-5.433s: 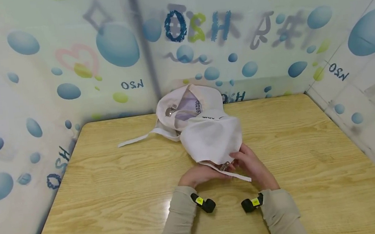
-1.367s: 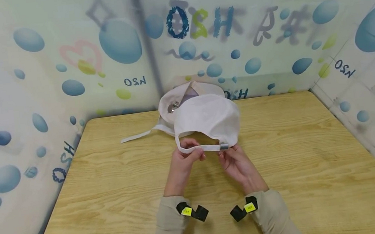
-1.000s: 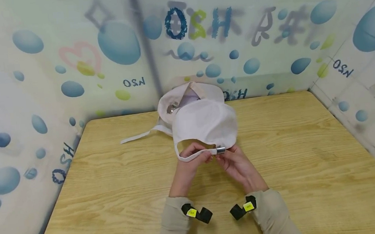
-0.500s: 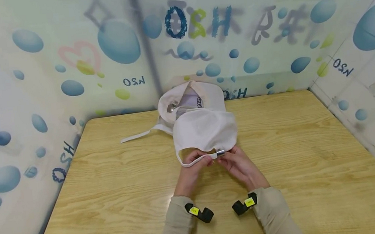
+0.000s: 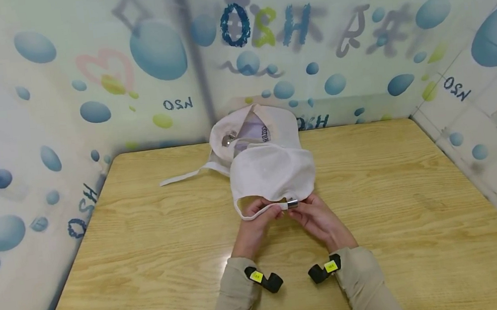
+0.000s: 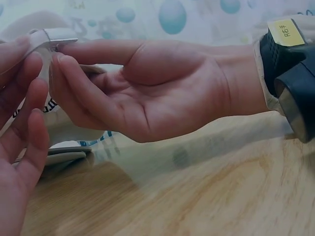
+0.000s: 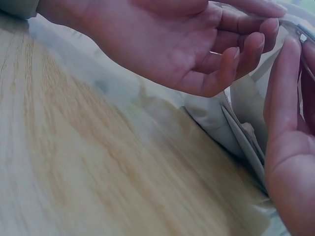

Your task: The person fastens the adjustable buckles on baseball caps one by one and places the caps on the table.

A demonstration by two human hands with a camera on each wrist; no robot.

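Note:
Both hands hold a white baseball cap [image 5: 272, 172], its rear opening turned toward the person. My left hand [image 5: 254, 229] pinches the cap's back strap [image 5: 254, 216] close to the metal buckle [image 5: 292, 203]. At the buckle's side, my right hand [image 5: 322, 220] grips between thumb and fingers. The strap spans the opening and meets the buckle; how far it passes through cannot be seen. In the left wrist view the fingertips of the right hand [image 6: 162, 88] touch the buckle [image 6: 61, 41]. The right wrist view shows the left hand [image 7: 162, 39] across from the right hand [image 7: 290, 152].
Behind the held cap, a second white cap [image 5: 287, 121] lies against the patterned wall [image 5: 156, 84]. Its loose strap [image 5: 183, 177] stretches left over the wooden table [image 5: 149, 244], and its metal buckle [image 5: 230, 139] faces up.
Several seconds ago the strap end hung free; now it meets the buckle and closes the opening. Over the last second the cap was lowered and tilted slightly, and the left hand moved toward the buckle.

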